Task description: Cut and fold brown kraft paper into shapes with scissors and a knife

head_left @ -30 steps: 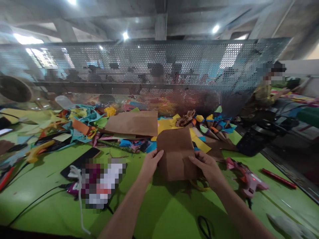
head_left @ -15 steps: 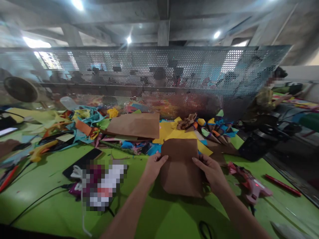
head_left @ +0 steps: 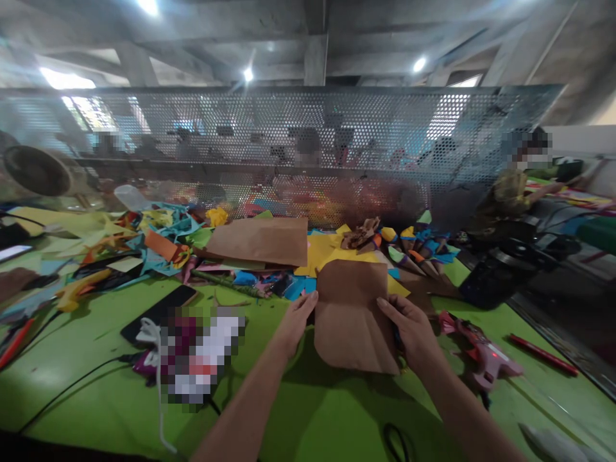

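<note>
A piece of brown kraft paper with rounded left corners is held up above the green table. Its left edge lies against the fingers of my left hand, which are closed at it. On the other side my right hand pinches the right edge, thumb in front and fingers behind. Right of that hand lies a pink glue gun with a small red light, and beyond it a red pen. Behind the held paper are yellow paper sheets.
A larger brown paper sheet lies behind, among coloured scraps and several paper cones. To the left are a dark phone, a power strip with cables and a yellow glue gun. A perforated metal partition stands behind.
The brown paper has shifted slightly right and up, and its face now catches more light. My left fingers have slid to its edge; my right hand still grips it.
</note>
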A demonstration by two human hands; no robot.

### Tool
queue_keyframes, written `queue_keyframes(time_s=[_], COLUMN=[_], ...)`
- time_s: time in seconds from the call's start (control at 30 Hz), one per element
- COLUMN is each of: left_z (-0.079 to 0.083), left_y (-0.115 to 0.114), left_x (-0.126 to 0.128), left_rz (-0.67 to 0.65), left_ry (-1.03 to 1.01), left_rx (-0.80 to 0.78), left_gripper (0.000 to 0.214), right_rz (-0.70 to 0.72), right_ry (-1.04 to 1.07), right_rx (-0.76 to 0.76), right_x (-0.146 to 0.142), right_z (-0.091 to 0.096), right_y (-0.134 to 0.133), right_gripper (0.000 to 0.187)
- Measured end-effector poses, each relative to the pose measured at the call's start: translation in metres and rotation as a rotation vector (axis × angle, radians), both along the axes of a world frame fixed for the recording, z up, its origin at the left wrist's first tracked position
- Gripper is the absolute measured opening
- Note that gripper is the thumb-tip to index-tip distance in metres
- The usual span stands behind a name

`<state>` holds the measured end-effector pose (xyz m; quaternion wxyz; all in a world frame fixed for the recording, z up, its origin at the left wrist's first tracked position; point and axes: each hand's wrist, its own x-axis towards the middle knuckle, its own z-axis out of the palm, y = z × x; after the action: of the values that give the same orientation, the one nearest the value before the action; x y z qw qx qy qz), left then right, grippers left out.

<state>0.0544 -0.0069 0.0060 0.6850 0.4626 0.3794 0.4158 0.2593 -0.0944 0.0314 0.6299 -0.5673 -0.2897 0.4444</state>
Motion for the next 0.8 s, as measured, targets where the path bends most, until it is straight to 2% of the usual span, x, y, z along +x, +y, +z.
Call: queue_keyframes(time_s=[0.3,0.6,0.8], left_z=[0.0036,-0.0018,0.0028], left_y=[-0.0034,0.0003,-0.0007], left_x=[-0.0005,-0.0003,0.0006], left_rz=[0.014,-0.027,-0.061], left_ry=[-0.051,-0.051,-0.012], left_rx=[-0.083,-0.071,0.008], left_gripper=[0.041,0.037,0.037], right_rz=[-0.014,-0.011,-0.001], right_ry=[0.027,0.075,0.081], right_rx=[0.009,0.017,0.04], right_x=[-0.0001,-0.0017,0.0004], right_z=[0.0013,0.0053,0.0016], right_y=[-0.0011,-0.0012,-0.0016], right_gripper=[0.027,0.023,0.023])
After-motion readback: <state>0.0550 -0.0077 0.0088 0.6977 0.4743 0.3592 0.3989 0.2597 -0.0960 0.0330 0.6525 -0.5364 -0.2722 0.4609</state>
